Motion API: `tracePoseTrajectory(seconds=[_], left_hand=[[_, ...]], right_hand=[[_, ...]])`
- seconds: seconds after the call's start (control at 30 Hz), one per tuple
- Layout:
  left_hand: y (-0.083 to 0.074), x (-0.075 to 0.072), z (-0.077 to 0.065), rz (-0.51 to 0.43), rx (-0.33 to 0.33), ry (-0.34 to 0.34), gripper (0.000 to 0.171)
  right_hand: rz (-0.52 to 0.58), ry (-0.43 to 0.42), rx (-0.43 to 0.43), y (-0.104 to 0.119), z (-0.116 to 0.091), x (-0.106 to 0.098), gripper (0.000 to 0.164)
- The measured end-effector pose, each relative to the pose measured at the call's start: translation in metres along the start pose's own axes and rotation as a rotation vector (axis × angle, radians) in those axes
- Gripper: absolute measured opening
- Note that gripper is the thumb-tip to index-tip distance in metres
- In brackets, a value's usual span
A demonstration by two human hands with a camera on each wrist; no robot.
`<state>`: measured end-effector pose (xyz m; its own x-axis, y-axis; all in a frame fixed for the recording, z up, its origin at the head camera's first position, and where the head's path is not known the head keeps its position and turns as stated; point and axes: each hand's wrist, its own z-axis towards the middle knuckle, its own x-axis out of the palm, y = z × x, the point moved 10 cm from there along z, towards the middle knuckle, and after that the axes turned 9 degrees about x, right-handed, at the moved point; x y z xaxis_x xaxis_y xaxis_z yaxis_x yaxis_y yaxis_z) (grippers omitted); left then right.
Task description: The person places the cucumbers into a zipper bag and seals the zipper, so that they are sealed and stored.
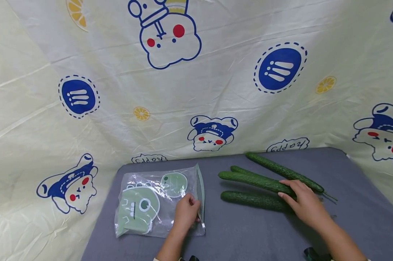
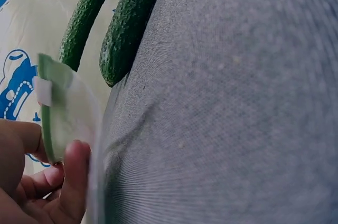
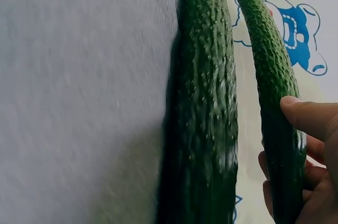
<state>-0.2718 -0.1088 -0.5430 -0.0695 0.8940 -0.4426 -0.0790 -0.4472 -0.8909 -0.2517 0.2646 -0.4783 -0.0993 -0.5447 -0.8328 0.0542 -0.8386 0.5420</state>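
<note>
From the head view I can see the left hand (image 1: 186, 211) pinching the bag (image 1: 163, 221) near its green-edged right side, thumb and fingers nearly closed; the fingertips' exact hold is hidden behind the knuckles. The bag is clear, printed with pale green figures, and lies on the left of the grey table (image 1: 235, 235). To the right, the right hand (image 1: 305, 203) curls round the held cucumber (image 1: 252, 180), covering its near end. A second cucumber (image 1: 237, 168) shows only its tip and upper side behind that one; the far cucumber (image 1: 278, 168) lies beyond, its stem clear of the hand, and the near cucumber (image 1: 252, 200) runs out of sight under the hand.

From the left wrist, thumb and fingers close on the bag's green edge, with a white tab (image 2: 42, 91) above them. The bag is blurred and nearly edge-on, the hand cut off at the left.

From the right wrist, the thumb lies across the held cucumber and the fingers wrap behind it, partly hidden. The near cucumber fills the middle, cut off top and bottom.
</note>
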Motion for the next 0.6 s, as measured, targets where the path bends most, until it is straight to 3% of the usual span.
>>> tracePoseTrajectory(seconds=[0.1,0.27,0.4,0.6], left_hand=[[-0.003,-0.003,0.001,0.032,0.022,-0.027,0.011],[-0.007,-0.008,0.002,0.076,0.057,-0.057,0.033],[-0.009,-0.006,0.001,0.023,0.043,-0.033,0.024],[-0.018,-0.007,-0.002,0.045,0.053,-0.034,0.005]], right_hand=[[0.013,-0.017,-0.010,0.003,-0.004,0.002,0.048],[0.034,-0.020,-0.023,0.011,-0.007,0.006,0.046],[0.047,-0.014,-0.033,0.018,-0.009,0.007,0.046],[0.062,0.007,-0.063,0.031,-0.014,0.011,0.046]])
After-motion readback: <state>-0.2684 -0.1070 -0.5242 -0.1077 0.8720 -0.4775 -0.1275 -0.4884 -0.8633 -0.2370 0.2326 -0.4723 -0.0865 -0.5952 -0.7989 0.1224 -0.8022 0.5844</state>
